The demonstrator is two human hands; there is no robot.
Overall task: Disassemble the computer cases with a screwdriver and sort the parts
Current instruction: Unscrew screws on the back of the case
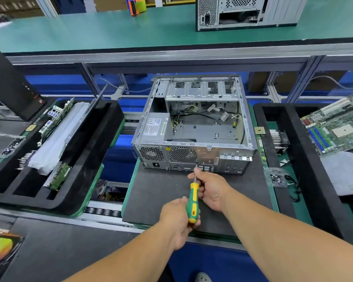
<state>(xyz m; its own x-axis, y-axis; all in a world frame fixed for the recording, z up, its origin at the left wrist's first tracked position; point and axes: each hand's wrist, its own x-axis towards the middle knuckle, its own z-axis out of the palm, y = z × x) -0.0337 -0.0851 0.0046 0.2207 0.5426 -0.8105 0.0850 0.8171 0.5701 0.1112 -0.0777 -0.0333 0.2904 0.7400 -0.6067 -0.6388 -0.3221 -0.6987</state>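
dark mat on the bench carries the case, lid off, rear panel facing the person. left hand grips the screwdriver handle, right hand pinches the shaft near the tip, which sits at the rear panel beside the fan grille, likely on a screw, though it's too small to tell. this looks like the rear-screw step; next, keep the tip seated and turn, then lift the psu out toward the trays

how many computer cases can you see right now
2, maybe more. One open case lies on the dark mat in front of the hands, screwdriver tip at its rear panel. A second case stands on the green upper shelf. The black object at far left may be another; it is cut off.
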